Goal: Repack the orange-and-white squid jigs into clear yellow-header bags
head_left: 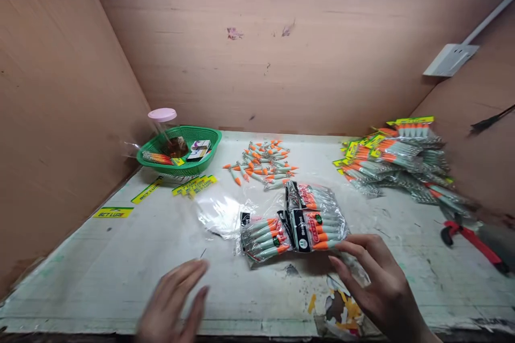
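Note:
Clear packs of orange-and-pale-green fishing lures [265,238] with black labels lie in the middle of the table, some overlapping. My right hand [378,273] is at the right-hand pack [317,230], fingertips by its lower right edge and thumb apart from the fingers. It looks open; whether the fingertips touch the plastic I cannot tell. Low on the left, my left hand [173,300] is slightly blurred, with thumb and fingers apart and nothing between them. Behind the packs is a spread of loose lures [261,163]. Clear plastic bags [221,209] lie left of the packs.
A green basket [181,169] holds a pink-lidded container [162,115] and small packets. Yellow label cards [115,212] lie in front of it. At right are a heap of bagged lures [394,158] and red-handled pliers [478,246]. Wooden walls [265,64] enclose the table.

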Available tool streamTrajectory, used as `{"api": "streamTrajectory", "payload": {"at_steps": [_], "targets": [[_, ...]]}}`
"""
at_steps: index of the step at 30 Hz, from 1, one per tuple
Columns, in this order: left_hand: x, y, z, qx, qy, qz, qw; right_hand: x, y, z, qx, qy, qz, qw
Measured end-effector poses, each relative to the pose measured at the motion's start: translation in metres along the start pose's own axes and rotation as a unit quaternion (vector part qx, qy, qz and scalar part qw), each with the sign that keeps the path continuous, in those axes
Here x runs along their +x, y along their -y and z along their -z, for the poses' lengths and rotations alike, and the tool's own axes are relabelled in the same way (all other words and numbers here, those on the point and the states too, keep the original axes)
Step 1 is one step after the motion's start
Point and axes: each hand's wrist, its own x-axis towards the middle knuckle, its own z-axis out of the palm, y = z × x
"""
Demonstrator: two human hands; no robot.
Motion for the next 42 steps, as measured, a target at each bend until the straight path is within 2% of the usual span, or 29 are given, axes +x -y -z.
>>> {"api": "streamTrajectory", "payload": {"at_steps": [1, 3, 5, 7, 12, 15, 18, 21, 24, 27, 30, 32, 33, 34, 36, 39, 42], "targets": [[0.017, -0.011, -0.016, 0.036, 0.047, -0.057, 0.997, 0.004, -0.006, 0.002, -0.001, 0.001, -0.005, 1.000], [0.053, -0.030, -0.045, 0.084, 0.125, -0.100, 0.983, 0.008, -0.011, 0.001, 0.006, 0.015, 0.013, 1.000], [0.085, -0.042, -0.068, 0.123, 0.215, -0.100, 0.964, 0.008, -0.010, -0.005, 0.013, 0.037, 0.039, 0.998], [0.107, -0.049, -0.085, 0.137, 0.280, -0.080, 0.947, 0.007, -0.009, -0.013, 0.025, 0.053, 0.050, 0.997], [0.135, -0.049, -0.124, 0.076, 0.338, -0.012, 0.938, 0.013, -0.014, -0.028, 0.055, 0.044, 0.020, 0.997], [0.148, -0.045, -0.141, 0.040, 0.377, 0.022, 0.925, 0.022, -0.020, -0.029, 0.051, 0.049, 0.033, 0.997], [0.158, -0.050, -0.137, -0.007, 0.404, 0.052, 0.913, 0.036, -0.026, -0.025, 0.088, 0.068, 0.004, 0.994], [0.161, -0.067, -0.118, -0.055, 0.411, 0.065, 0.908, 0.053, -0.024, -0.027, 0.165, 0.113, -0.072, 0.977], [0.159, -0.090, -0.101, -0.117, 0.396, 0.071, 0.908, 0.070, -0.013, -0.041, 0.226, 0.162, -0.122, 0.953], [0.161, -0.105, -0.087, -0.152, 0.336, 0.014, 0.929, 0.083, -0.006, -0.054, 0.285, 0.229, -0.166, 0.916], [0.171, -0.103, -0.071, -0.117, 0.280, -0.051, 0.952, 0.089, -0.011, -0.052, 0.376, 0.260, -0.234, 0.858], [0.177, -0.096, -0.061, -0.092, 0.302, -0.037, 0.948, 0.090, -0.018, -0.044, 0.427, 0.253, -0.267, 0.826], [0.179, -0.093, -0.057, -0.087, 0.327, -0.019, 0.941, 0.091, -0.022, -0.040, 0.438, 0.249, -0.271, 0.820], [0.181, -0.089, -0.055, -0.088, 0.350, -0.002, 0.933, 0.091, -0.025, -0.036, 0.435, 0.245, -0.267, 0.824], [0.180, -0.086, -0.055, -0.103, 0.375, 0.023, 0.921, 0.093, -0.030, -0.030, 0.402, 0.233, -0.241, 0.852], [0.176, -0.084, -0.061, -0.130, 0.374, 0.054, 0.917, 0.094, -0.032, -0.027, 0.340, 0.215, -0.167, 0.900], [0.173, -0.080, -0.069, -0.184, 0.359, 0.118, 0.908, 0.092, -0.034, -0.027, 0.320, 0.186, -0.063, 0.927]]}}
